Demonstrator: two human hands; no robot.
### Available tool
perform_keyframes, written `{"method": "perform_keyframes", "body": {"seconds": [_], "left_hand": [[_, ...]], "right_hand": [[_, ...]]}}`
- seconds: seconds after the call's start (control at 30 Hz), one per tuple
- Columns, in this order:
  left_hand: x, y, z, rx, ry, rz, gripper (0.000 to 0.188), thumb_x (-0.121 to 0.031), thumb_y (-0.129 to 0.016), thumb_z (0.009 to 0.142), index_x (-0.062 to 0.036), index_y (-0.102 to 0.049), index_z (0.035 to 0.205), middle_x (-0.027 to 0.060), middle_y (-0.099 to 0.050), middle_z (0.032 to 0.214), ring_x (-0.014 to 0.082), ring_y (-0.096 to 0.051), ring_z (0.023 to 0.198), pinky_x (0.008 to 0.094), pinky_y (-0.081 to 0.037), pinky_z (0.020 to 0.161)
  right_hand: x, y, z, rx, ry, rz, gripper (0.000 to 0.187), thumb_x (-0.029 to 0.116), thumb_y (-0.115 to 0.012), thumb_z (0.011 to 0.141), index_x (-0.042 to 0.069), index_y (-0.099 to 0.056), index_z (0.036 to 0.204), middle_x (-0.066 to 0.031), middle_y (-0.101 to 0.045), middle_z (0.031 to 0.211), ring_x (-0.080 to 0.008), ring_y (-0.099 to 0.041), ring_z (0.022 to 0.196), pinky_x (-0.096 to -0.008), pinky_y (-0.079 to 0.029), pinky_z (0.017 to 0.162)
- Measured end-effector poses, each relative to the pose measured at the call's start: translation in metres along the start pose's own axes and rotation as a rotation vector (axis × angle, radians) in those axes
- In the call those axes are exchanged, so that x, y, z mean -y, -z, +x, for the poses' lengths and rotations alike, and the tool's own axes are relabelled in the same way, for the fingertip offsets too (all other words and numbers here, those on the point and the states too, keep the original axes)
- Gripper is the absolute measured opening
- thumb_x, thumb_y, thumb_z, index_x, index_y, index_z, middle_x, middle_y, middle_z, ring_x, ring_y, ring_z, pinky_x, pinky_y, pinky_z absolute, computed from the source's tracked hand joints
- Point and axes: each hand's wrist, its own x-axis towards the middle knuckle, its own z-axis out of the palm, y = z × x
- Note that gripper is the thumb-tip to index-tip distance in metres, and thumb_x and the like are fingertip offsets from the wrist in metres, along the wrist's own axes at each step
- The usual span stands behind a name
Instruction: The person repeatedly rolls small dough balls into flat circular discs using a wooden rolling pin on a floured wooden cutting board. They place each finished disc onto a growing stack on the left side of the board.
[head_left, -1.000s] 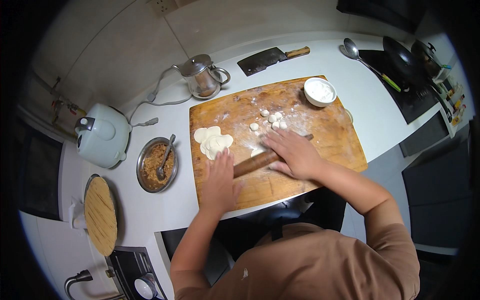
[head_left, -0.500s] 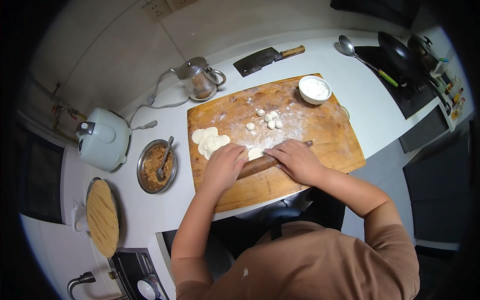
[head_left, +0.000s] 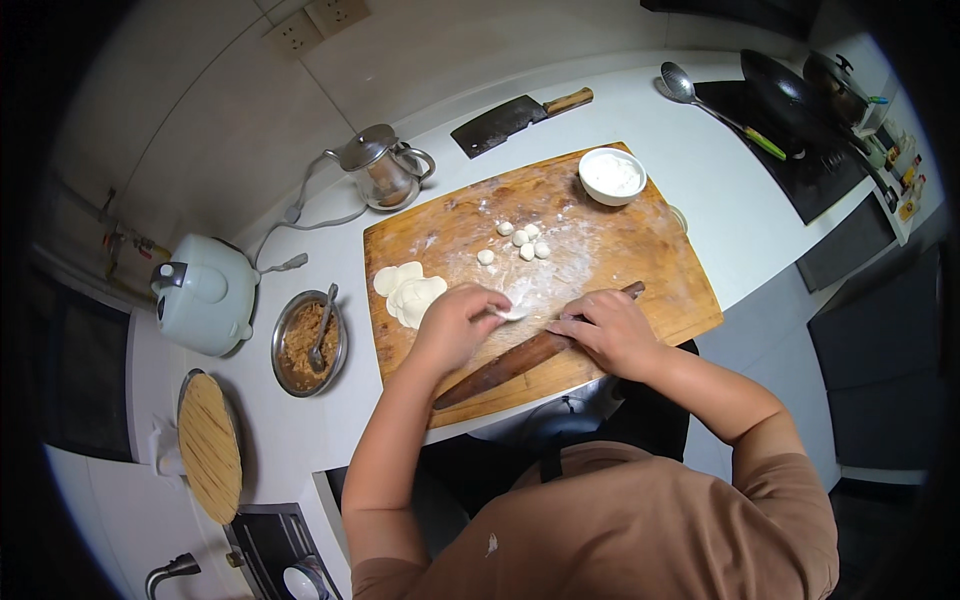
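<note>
Between the fingertips of my left hand (head_left: 460, 325) is the edge of a small dough wrapper (head_left: 513, 313), partly hidden by the fingers. My right hand (head_left: 607, 328) is closed over the right part of a dark wooden rolling pin (head_left: 505, 367), which lies slantwise along the near side of the floured cutting board (head_left: 640, 345). Left of my left hand, a pile of flat round wrappers (head_left: 412, 295) overlaps on the board. Beyond my hands sit several small dough balls (head_left: 527, 242) in loose flour.
A white bowl of flour (head_left: 612, 177) stands on the board's far right corner. Behind the board are a cleaver (head_left: 495, 125) and a metal kettle (head_left: 385, 180). To the left are a steel bowl of filling (head_left: 303, 345) with a spoon, and a round slatted tray (head_left: 210, 445).
My left hand has left the rolling pin and now pinches the wrapper's edge, lifting it a little. The pin has come nearer to me at its left end, with my right hand still on it.
</note>
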Motion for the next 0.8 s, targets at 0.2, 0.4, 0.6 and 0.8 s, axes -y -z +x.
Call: {"method": "perform_keyframes", "body": {"seconds": [0.2,0.4,0.6,0.8], "left_hand": [[0.004,-0.003,-0.046,-0.012,-0.030,0.171,0.034,-0.007,-0.065,0.089,-0.0076,-0.067,0.122,0.0124,-0.067,0.123,0.0305,-0.061,0.117,0.0394,-0.048,0.102],[-0.017,-0.026,-0.089,0.002,0.083,0.535,0.064,-0.024,-0.067,0.090,-0.0056,-0.043,0.147,0.0154,-0.045,0.151,0.0324,-0.040,0.142,0.0516,-0.028,0.118],[0.015,-0.020,-0.054,-0.120,0.179,0.691,0.078,-0.036,-0.063,0.093,-0.0017,-0.029,0.154,0.0164,-0.027,0.162,0.0327,-0.025,0.150,0.0525,-0.015,0.122],[0.008,-0.016,-0.052,-0.095,0.178,0.713,0.079,-0.037,-0.063,0.093,-0.0010,-0.030,0.154,0.0168,-0.027,0.162,0.0307,-0.026,0.151,0.0504,-0.018,0.122]], "right_hand": [[-0.009,0.005,-0.003,0.042,0.026,0.056,0.033,0.013,-0.062,0.086,0.017,-0.066,0.118,-0.0019,-0.064,0.107,-0.0247,-0.061,0.101,-0.0396,-0.047,0.086],[-0.010,0.003,0.014,0.176,0.011,0.086,0.037,0.023,-0.064,0.089,0.011,-0.064,0.124,-0.0050,-0.065,0.112,-0.0275,-0.060,0.107,-0.0409,-0.047,0.090],[-0.032,-0.024,0.067,0.113,0.014,-0.136,0.054,0.041,-0.059,0.093,0.008,-0.057,0.135,-0.0135,-0.054,0.142,-0.0353,-0.045,0.136,-0.0437,-0.037,0.112],[-0.036,-0.025,0.058,0.154,-0.055,-0.078,0.062,0.045,-0.061,0.092,0.007,-0.053,0.141,-0.0155,-0.050,0.146,-0.0377,-0.041,0.139,-0.0463,-0.036,0.113]]}}
